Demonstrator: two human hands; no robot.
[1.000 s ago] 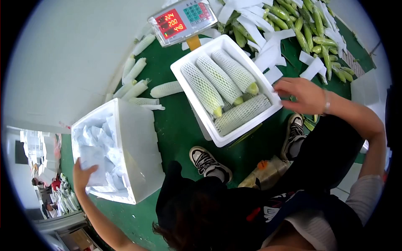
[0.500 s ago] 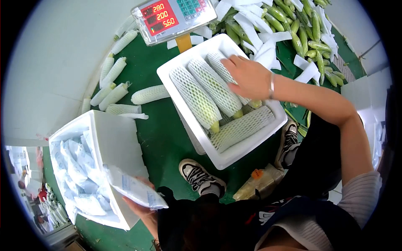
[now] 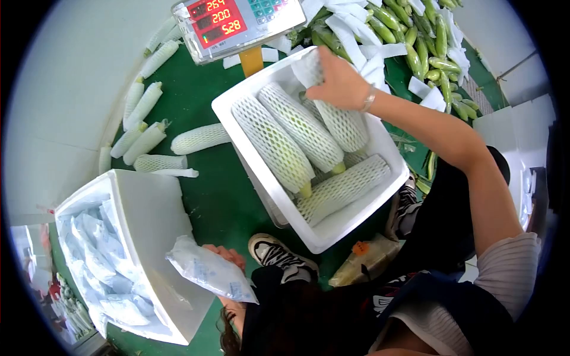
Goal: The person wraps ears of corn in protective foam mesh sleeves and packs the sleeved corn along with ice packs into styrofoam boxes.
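Observation:
My right hand is closed round the far end of a long pale-green vegetable in a white foam net. That vegetable is tilted, its far end raised near the rim of a white foam box. Several more net-wrapped vegetables lie in the box, one crosswise at the near end. Low on the left, my left hand grips a whitish ice pack, its fingers partly hidden behind the pack. Beside it, a second foam box is filled with similar ice packs.
The box rests on a digital scale with a red display. Net-wrapped vegetables line the left wall. Green vegetables and white foam strips are piled at upper right. Near my shoes lies a yellowish package.
My right hand has gripped the far vegetable and raised its far end; the scale reading has dropped. My left hand and ice pack have shifted right, away from the ice-pack box.

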